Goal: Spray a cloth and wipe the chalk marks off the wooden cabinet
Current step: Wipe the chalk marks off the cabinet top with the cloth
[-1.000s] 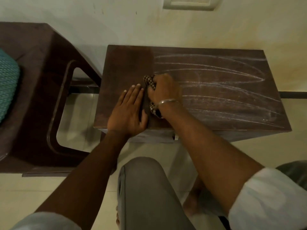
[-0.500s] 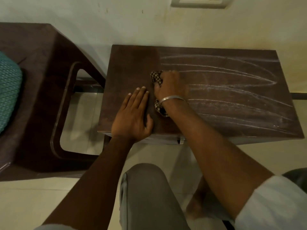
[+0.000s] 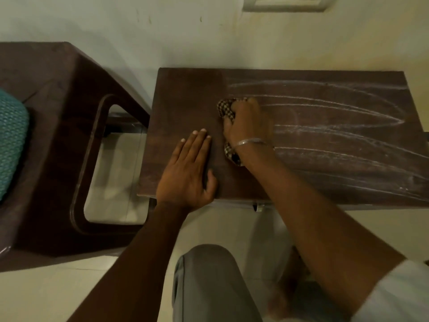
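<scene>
A dark wooden cabinet (image 3: 185, 94) stands against the wall, seen from above. Long white chalk marks (image 3: 336, 133) cross the right two thirds of its top; the left third shows no chalk. My right hand (image 3: 248, 123) is closed on a checked brown-and-cream cloth (image 3: 225, 108) and presses it on the top at the left end of the chalk lines. Part of the cloth also shows under the wrist. My left hand (image 3: 189, 169) lies flat, fingers together, on the cabinet's front left part, holding nothing. No spray bottle is in view.
A dark wooden chair (image 3: 58, 126) with a teal cushion (image 3: 10, 140) stands left of the cabinet, a narrow gap between them. My grey-trousered knee (image 3: 209, 282) is below the cabinet's front edge. Pale floor tiles lie around; the wall is just behind.
My right hand with the cloth has slid slightly to the right along the cabinet top. The left hand stays flat in place. The view has shifted a little.
</scene>
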Demonstrator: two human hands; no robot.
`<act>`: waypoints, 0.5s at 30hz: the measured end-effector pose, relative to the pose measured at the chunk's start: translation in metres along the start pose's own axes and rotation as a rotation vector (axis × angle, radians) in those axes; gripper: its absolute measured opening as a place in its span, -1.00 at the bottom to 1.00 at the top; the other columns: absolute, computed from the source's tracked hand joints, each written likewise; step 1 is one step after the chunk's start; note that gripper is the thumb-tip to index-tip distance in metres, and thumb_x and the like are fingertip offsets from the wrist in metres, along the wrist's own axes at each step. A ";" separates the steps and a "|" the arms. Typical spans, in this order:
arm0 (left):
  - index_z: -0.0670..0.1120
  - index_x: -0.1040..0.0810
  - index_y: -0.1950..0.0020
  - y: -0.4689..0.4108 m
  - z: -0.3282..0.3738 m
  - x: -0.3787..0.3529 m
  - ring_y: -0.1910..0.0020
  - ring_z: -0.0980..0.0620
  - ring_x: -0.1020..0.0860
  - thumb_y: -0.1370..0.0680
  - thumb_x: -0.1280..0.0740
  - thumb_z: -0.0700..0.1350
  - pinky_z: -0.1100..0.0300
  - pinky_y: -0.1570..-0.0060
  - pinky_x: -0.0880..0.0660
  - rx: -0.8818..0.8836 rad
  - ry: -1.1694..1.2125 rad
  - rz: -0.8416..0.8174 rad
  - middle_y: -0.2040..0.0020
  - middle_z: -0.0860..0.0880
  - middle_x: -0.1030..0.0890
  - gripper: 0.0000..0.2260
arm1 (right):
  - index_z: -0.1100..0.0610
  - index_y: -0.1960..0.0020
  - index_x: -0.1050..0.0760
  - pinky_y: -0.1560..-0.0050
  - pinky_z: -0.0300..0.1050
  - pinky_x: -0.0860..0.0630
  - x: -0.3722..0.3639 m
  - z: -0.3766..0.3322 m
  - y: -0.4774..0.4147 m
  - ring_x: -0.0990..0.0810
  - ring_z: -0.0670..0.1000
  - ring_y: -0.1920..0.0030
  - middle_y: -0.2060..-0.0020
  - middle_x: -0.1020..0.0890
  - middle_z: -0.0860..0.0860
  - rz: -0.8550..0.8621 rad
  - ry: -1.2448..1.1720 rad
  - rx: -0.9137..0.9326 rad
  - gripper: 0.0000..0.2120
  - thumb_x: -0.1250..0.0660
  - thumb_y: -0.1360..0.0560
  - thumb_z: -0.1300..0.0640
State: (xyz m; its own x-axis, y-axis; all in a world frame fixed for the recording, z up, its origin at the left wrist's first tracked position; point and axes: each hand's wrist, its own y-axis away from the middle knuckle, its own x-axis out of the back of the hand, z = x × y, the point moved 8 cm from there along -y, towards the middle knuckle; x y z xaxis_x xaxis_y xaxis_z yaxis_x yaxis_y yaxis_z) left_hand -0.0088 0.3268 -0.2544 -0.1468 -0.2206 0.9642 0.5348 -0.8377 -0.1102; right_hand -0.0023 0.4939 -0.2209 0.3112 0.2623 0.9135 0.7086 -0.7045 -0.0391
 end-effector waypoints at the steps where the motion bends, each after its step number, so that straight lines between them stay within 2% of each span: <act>1: -0.20 -0.22 -0.60 0.000 0.000 0.000 -0.62 -0.05 -0.11 -0.58 -0.09 0.10 0.04 -0.61 0.05 0.001 0.005 -0.001 -0.62 -0.16 -0.20 -0.35 | 0.01 -0.17 -0.56 -0.07 0.02 -0.50 0.002 0.001 0.009 -0.56 0.11 -0.09 -0.19 -0.49 0.06 0.020 -0.017 0.010 -0.76 -0.29 -0.55 -0.03; 6: -0.19 -0.20 -0.61 -0.002 0.000 0.001 -0.63 -0.02 -0.08 -0.58 -0.08 0.12 0.09 -0.60 0.10 0.012 0.019 -0.016 -0.62 -0.15 -0.18 -0.35 | 0.01 -0.18 -0.55 -0.04 0.00 -0.48 -0.004 -0.009 -0.027 -0.57 0.13 -0.11 -0.19 -0.51 0.06 0.039 0.020 -0.029 -0.74 -0.25 -0.56 -0.04; 10: -0.20 -0.21 -0.60 -0.001 0.000 0.002 -0.62 -0.03 -0.09 -0.58 -0.09 0.10 0.09 -0.60 0.10 0.008 0.021 -0.012 -0.62 -0.16 -0.19 -0.36 | 0.02 -0.19 -0.53 -0.08 -0.01 -0.48 -0.010 -0.023 -0.065 -0.54 0.13 -0.18 -0.22 -0.50 0.07 -0.001 0.023 -0.027 -0.73 -0.29 -0.52 -0.01; 15: -0.20 -0.20 -0.60 -0.001 -0.001 0.001 -0.63 -0.03 -0.07 -0.58 -0.08 0.12 0.05 -0.61 0.06 0.010 0.030 -0.023 -0.62 -0.15 -0.17 -0.35 | 0.02 -0.17 -0.55 -0.05 0.00 -0.49 -0.007 -0.010 -0.026 -0.56 0.12 -0.11 -0.19 -0.50 0.06 0.025 0.015 -0.005 -0.76 -0.28 -0.55 -0.03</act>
State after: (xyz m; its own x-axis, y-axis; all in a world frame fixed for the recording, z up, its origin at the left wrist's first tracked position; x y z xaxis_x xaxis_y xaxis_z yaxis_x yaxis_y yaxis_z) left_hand -0.0098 0.3269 -0.2536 -0.1842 -0.2160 0.9589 0.5390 -0.8380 -0.0852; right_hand -0.0290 0.5044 -0.2221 0.3198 0.2346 0.9180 0.6974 -0.7141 -0.0605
